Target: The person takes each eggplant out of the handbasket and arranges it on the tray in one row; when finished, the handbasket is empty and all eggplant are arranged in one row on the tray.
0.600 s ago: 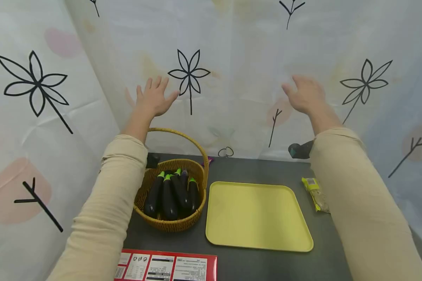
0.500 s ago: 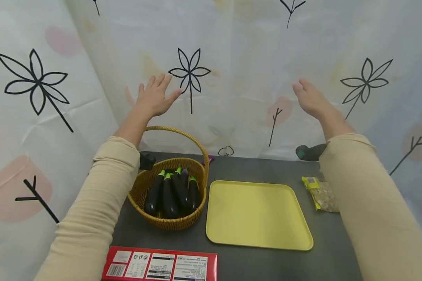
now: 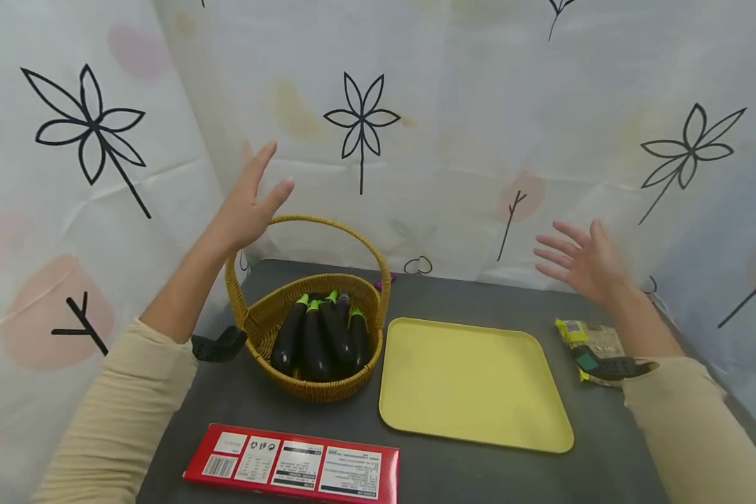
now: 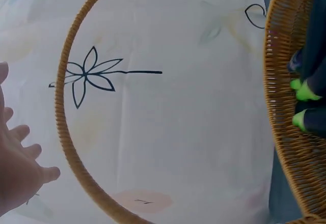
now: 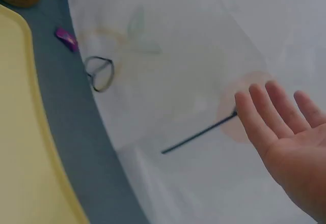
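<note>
- The left hand (image 3: 244,211) is raised near the wicker basket (image 3: 327,390), with its fingers apart.
- The right hand (image 3: 592,266) is in the air, its fingers also apart.
- The basket stands on the grey surface (image 3: 466,476) and contains dark eggplants (image 3: 317,346).
- The red box (image 3: 296,463) lies in front of the basket, the yellow tray (image 3: 475,385) just beside it.

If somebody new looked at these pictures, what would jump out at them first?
Probably the bright yellow tray on the dark table, with a wicker basket of eggplants just left of it in the head view. Next, the left hand and right hand, raised and holding nothing. A red box lies near the bottom edge.
</note>
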The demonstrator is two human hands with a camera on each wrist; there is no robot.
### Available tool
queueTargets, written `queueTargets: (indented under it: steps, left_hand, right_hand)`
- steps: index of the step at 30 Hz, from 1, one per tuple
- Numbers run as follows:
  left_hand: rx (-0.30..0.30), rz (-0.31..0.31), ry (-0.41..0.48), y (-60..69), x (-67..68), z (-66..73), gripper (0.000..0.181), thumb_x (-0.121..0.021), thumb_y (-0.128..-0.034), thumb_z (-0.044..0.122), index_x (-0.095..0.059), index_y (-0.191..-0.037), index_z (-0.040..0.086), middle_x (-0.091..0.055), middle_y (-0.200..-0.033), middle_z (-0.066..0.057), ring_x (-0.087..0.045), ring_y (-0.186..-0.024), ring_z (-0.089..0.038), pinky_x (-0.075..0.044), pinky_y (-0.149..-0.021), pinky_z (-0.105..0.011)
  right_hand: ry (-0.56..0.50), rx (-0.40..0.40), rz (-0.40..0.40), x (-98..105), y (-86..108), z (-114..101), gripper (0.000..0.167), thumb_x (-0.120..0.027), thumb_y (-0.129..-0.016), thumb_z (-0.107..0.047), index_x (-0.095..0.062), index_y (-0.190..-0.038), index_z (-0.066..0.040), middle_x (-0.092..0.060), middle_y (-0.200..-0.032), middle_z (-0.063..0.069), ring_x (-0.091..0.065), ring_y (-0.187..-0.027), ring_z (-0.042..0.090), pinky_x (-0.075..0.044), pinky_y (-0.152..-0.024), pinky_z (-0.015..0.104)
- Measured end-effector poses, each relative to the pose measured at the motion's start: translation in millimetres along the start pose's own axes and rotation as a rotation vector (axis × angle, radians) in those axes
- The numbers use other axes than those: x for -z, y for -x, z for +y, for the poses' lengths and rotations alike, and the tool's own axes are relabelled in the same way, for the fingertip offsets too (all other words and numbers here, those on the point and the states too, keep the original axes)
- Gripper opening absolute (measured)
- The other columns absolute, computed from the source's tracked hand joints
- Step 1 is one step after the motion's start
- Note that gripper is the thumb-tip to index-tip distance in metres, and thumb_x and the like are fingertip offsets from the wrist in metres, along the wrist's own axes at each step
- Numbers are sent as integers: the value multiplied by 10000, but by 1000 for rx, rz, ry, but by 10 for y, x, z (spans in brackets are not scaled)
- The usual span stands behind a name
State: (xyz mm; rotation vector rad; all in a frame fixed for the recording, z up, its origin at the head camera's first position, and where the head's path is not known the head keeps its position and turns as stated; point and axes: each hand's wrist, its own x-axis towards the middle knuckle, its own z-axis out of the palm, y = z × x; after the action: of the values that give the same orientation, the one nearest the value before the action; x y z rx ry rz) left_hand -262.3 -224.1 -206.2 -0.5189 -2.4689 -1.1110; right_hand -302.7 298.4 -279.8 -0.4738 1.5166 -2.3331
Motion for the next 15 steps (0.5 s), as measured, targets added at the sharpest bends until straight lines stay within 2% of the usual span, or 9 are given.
queueTargets:
  steps: [2, 4, 7, 11, 15]
  left_hand:
    - [27, 23, 45, 130, 8, -65, 677, -467, -991, 403, -101, -1543, 265, -69, -1578, 33, -43, -1422, -172, -66, -1098, -524]
    - [42, 56, 69, 247, 7, -121, 680, -489, -980, 404, -115, -1538, 296, -95, -1574, 47, -66, -1421, -174, -78, -1093, -536]
    - [62, 113, 84, 408, 12, -204, 691, -526, -964, 391, -140, -1532, 318, -143, -1566, 47, -107, -1417, -174, -101, -1095, -523]
    - [78, 173, 90, 597, 10, -348, 710, -558, -956, 336, -151, -1535, 280, -178, -1560, 9, -148, -1413, -193, -125, -1109, -463]
    - [137, 190, 158, 779, -8, -543, 750, -570, -955, 298, -107, -1542, 240, -149, -1568, -33, -146, -1416, -228, -121, -1109, -468]
  right_hand:
    - [-196, 9, -100, 51, 15, 208, 723, -327, -979, -554, -42, -1547, -209, -426, -1415, 119, -424, -1288, 298, -413, -966, 422]
    - [-338, -3, -191, 83, 31, 413, 650, -321, -994, -526, -192, -1529, -179, -504, -1355, 145, -475, -1241, 318, -388, -984, 457]
    - [-479, -38, -329, 89, 48, 704, 618, -259, -1001, -527, -360, -1464, -130, -453, -1398, 184, -403, -1294, 346, -318, -1031, 487]
    - [-532, -76, -471, 31, 61, 1035, 662, -140, -1006, -526, -278, -1506, -115, -360, -1462, 197, -305, -1348, 359, -240, -1068, 504]
    - [-451, -93, -503, -136, 59, 1287, 646, -57, -1018, -492, -198, -1529, -123, -341, -1478, 178, -304, -1350, 352, -254, -1060, 513]
